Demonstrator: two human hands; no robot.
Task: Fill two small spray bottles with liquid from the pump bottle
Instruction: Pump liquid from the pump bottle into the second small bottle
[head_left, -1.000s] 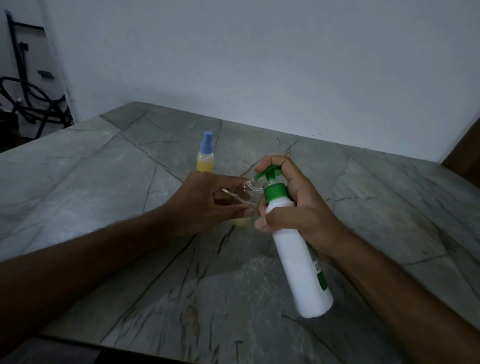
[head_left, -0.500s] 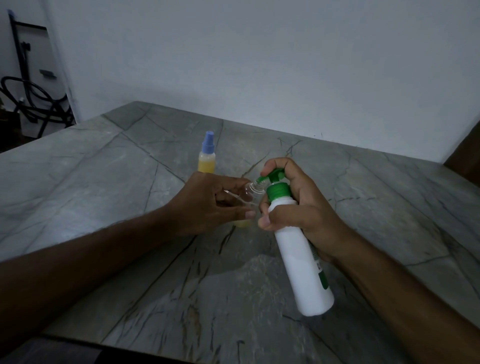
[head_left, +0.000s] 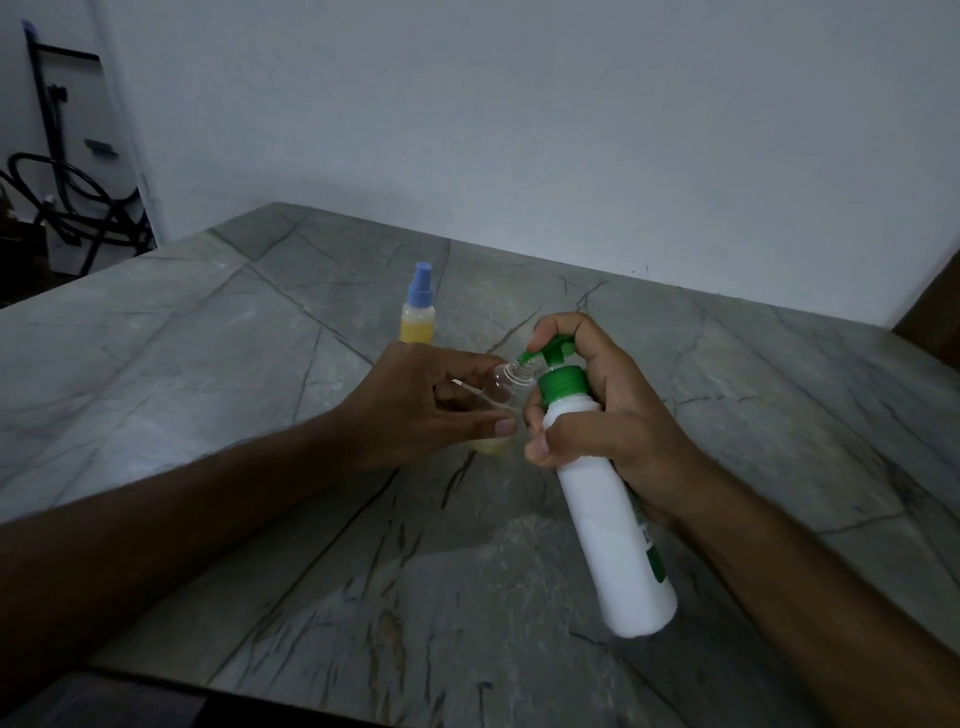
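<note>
My right hand grips the white pump bottle, tilted, with the index finger curled over its green pump head. The green nozzle tip sits at the open mouth of a small clear spray bottle. My left hand holds that clear bottle, and a thin clear dip tube shows between its fingers. Yellowish liquid shows at the clear bottle's base below my left thumb. A second small spray bottle with a blue cap and yellow liquid stands upright on the table just behind my left hand.
The grey marble table runs up to a white wall at the back. Dark metal furniture stands off the table's far left. A brown object shows at the right edge.
The pump head has risen slightly under my right index finger. Both hands and both bottles stay in nearly the same place.
</note>
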